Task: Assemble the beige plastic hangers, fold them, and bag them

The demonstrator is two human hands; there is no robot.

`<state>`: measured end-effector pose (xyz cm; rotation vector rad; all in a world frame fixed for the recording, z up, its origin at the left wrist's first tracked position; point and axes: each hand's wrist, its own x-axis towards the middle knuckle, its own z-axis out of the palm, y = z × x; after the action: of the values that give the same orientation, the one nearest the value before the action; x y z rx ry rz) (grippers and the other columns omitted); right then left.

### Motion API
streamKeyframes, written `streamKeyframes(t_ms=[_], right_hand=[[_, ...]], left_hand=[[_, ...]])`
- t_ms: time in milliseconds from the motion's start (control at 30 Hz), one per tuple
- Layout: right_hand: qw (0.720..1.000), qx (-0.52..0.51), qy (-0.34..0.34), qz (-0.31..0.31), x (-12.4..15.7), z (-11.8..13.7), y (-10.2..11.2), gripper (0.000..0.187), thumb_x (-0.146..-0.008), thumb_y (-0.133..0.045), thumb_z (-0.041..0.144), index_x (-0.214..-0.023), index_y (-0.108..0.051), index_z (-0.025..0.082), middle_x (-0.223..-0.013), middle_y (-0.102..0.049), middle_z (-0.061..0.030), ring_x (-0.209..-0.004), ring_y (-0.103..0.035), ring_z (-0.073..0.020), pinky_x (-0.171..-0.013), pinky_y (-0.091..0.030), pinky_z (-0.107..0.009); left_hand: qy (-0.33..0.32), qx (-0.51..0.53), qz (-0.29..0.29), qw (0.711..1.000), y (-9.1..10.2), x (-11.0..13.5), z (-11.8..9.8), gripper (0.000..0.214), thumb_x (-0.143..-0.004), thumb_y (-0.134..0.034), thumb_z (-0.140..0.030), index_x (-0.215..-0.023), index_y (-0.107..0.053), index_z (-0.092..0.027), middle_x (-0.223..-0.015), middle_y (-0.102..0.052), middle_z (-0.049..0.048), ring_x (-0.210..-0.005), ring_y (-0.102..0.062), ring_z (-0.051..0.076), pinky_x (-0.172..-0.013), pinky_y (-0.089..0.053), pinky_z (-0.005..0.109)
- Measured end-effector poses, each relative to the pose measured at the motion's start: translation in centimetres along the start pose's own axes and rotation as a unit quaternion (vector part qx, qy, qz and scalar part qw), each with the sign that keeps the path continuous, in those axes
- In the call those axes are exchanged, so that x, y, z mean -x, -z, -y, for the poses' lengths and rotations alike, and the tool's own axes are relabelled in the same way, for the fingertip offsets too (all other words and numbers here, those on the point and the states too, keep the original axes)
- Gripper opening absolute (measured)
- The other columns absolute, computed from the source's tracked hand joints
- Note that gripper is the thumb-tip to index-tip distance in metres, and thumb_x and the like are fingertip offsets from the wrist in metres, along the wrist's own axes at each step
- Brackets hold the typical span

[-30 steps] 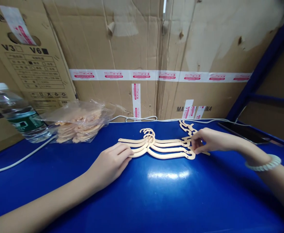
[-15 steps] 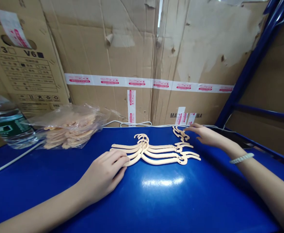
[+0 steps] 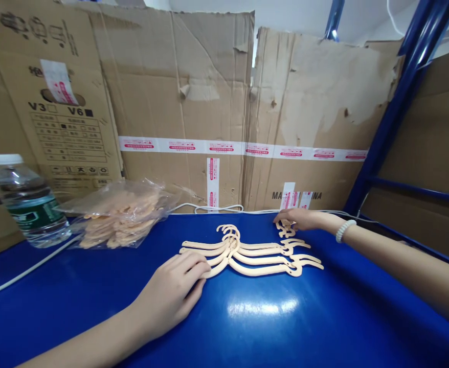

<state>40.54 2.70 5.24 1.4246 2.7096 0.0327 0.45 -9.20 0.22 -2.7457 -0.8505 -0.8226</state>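
Several pale beige plastic clothes hangers (image 3: 261, 270) lie in an overlapping row on the blue tabletop, their hooks bunched at the middle pointing away from me. At their right ends sit curved, horn-like tips. My left hand (image 3: 176, 289) is closed over the left end of the nearest hangers, fingers together, hiding those ends. At the back right, small beige plastic pieces (image 3: 287, 231) lie in a little heap. My right hand (image 3: 299, 220) reaches over this heap, its fingers bent down onto a piece at the far side and partly covering it.
On the left a clear plastic bag (image 3: 122, 217) holds more beige pieces, beside a water bottle (image 3: 32, 204) with a green label. A white cable (image 3: 28, 276) runs across the blue table (image 3: 255, 332). Cardboard sheets (image 3: 178, 102) and a blue metal post (image 3: 393, 112) stand behind.
My view has tilted up. My right hand has moved left and over the heap, its fingers now down on the pieces. My left hand stays on the hangers.
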Motion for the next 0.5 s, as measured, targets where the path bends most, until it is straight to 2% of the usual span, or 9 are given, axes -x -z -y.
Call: streamKeyframes(t_ms=[200, 300, 367, 433, 500], right_hand=[[0.999, -0.023, -0.040, 0.007, -2.0, 0.1, 0.5, 0.023, -0.084, -0.064, 0.022, -0.106, -0.069, 0.016, -0.102, -0.071, -0.0078, -0.093, -0.067, -0.0214, -0.084, -0.052, -0.035], [0.997, -0.020, -0.069, 0.006, -2.9, -0.1, 0.6, 0.023, -0.090, -0.063, 0.032, -0.104, -0.065, 0.014, -0.102, -0.068, -0.0058, -0.092, -0.066, -0.0200, -0.083, -0.053, -0.041], [0.996, -0.018, -0.087, -0.007, -3.1, 0.2, 1.0, 0.023, -0.090, -0.063, 0.031, -0.106, -0.064, 0.014, -0.105, -0.068, -0.0064, -0.095, -0.065, -0.0207, -0.085, -0.053, -0.042], [0.993, -0.013, -0.109, -0.037, -2.9, 1.1, 1.4, 0.026, -0.088, -0.065, 0.025, -0.111, -0.064, 0.014, -0.111, -0.067, -0.0115, -0.099, -0.065, -0.0249, -0.087, -0.052, -0.042], [0.988, -0.005, -0.130, -0.088, -2.0, 3.1, 1.6, 0.036, -0.088, -0.060, 0.019, -0.123, -0.060, 0.012, -0.119, -0.064, -0.0191, -0.108, -0.062, -0.0311, -0.093, -0.049, -0.045]], left_hand=[[0.007, 0.013, 0.001, 1.000, 0.0, -0.2, 0.0, 0.022, -0.091, -0.042, -0.011, -0.100, -0.061, -0.019, -0.103, -0.066, 0.0074, -0.092, -0.061, 0.023, -0.080, -0.050, 0.039], [0.007, 0.009, 0.002, 1.000, 0.0, -0.2, 0.0, 0.021, -0.091, -0.042, -0.012, -0.100, -0.061, -0.018, -0.102, -0.066, 0.0075, -0.092, -0.061, 0.024, -0.081, -0.050, 0.040], [0.007, 0.004, 0.004, 1.000, 0.1, -0.1, -0.1, 0.021, -0.092, -0.043, -0.013, -0.100, -0.062, -0.018, -0.102, -0.066, 0.0078, -0.092, -0.061, 0.024, -0.081, -0.050, 0.040], [0.010, -0.002, 0.009, 1.000, 0.2, -0.1, -0.1, 0.022, -0.092, -0.042, -0.013, -0.101, -0.062, -0.018, -0.103, -0.067, 0.0084, -0.092, -0.062, 0.024, -0.081, -0.050, 0.040], [0.018, -0.010, 0.018, 1.000, 0.4, 0.0, -0.3, 0.024, -0.092, -0.041, -0.013, -0.104, -0.062, -0.017, -0.105, -0.067, 0.0094, -0.094, -0.062, 0.025, -0.081, -0.050, 0.041]])
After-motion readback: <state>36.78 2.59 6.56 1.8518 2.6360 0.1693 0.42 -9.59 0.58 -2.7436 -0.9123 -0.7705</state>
